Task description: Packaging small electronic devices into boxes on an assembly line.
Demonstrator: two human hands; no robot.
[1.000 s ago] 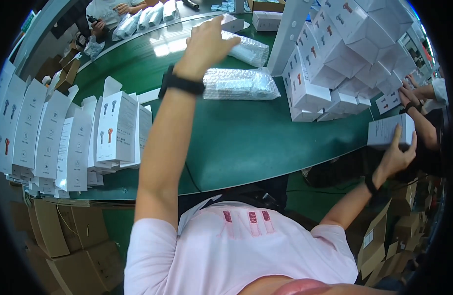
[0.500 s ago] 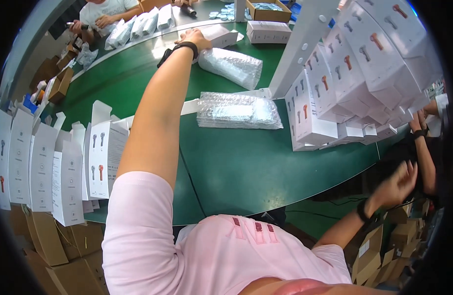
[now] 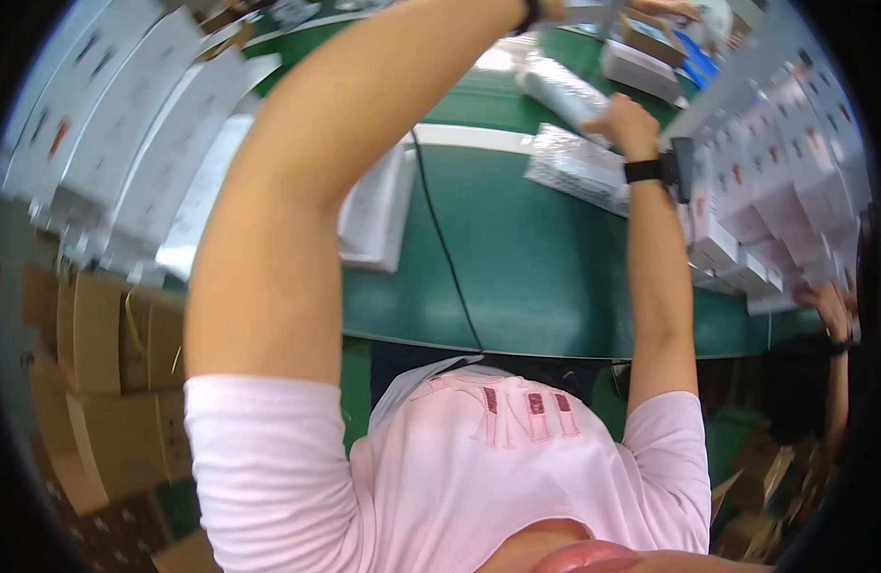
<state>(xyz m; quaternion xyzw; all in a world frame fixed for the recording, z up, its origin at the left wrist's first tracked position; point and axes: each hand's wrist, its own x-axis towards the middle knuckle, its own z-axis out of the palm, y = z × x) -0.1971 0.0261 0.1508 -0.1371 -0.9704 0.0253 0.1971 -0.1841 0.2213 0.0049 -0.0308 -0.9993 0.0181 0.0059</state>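
Observation:
My left arm stretches up to the top edge of the view. Most of my left hand (image 3: 554, 10) is cut off there, beside a white box (image 3: 593, 15), and its fingers are hidden. My right hand (image 3: 628, 124) is at the near right end of a bubble-wrapped package (image 3: 561, 88), its somewhat blurred fingers curled onto the wrap. Just nearer to me lies a second bubble-wrapped package (image 3: 576, 168), partly behind my right wrist. Both packages rest on the green tabletop (image 3: 517, 267).
White printed boxes (image 3: 746, 181) are stacked at the right, more white boxes (image 3: 106, 105) stand at the left. A white carton (image 3: 641, 72) lies near an open cardboard box (image 3: 653, 38) at the back. Brown cartons (image 3: 125, 382) sit lower left. Another person's hand (image 3: 827, 307) shows far right.
My right hand has come from the lower right up to the bubble-wrapped packages. My left hand has moved toward the top edge. The whole view has shifted and turned.

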